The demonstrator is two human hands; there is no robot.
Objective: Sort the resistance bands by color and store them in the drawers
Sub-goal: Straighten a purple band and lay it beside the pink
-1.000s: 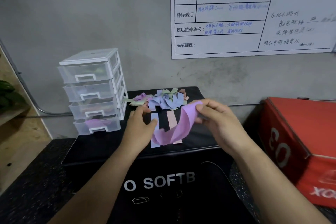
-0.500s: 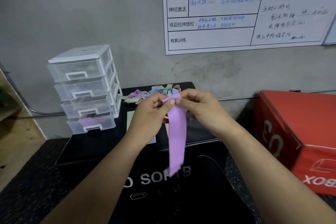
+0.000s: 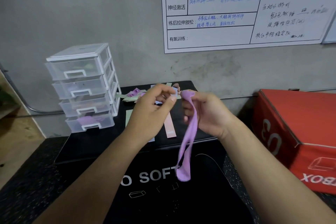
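Observation:
A purple resistance band (image 3: 188, 138) hangs from my right hand (image 3: 205, 114), which grips its top end, and dangles down in front of the black soft box (image 3: 91, 143). My left hand (image 3: 152, 112) hovers just left of the band's top, fingers loosely curled, holding nothing. A clear four-drawer unit (image 3: 81, 87) stands at the box's back left; all its drawers are closed and the bottom drawer (image 3: 89, 122) shows purple bands. Behind my hands lies a pile of mixed bands (image 3: 133, 94). A pink band (image 3: 170, 127) and a green band (image 3: 129, 116) lie flat on the box.
A red box (image 3: 300, 132) stands close on the right. A grey wall with a whiteboard (image 3: 236, 14) rises right behind the black box. Speckled dark flooring (image 3: 21, 187) and a wooden surface (image 3: 18, 143) lie to the left.
My left hand has let go of the purple band and drawn slightly left. The band, flat before, now hangs bunched from my right hand alone.

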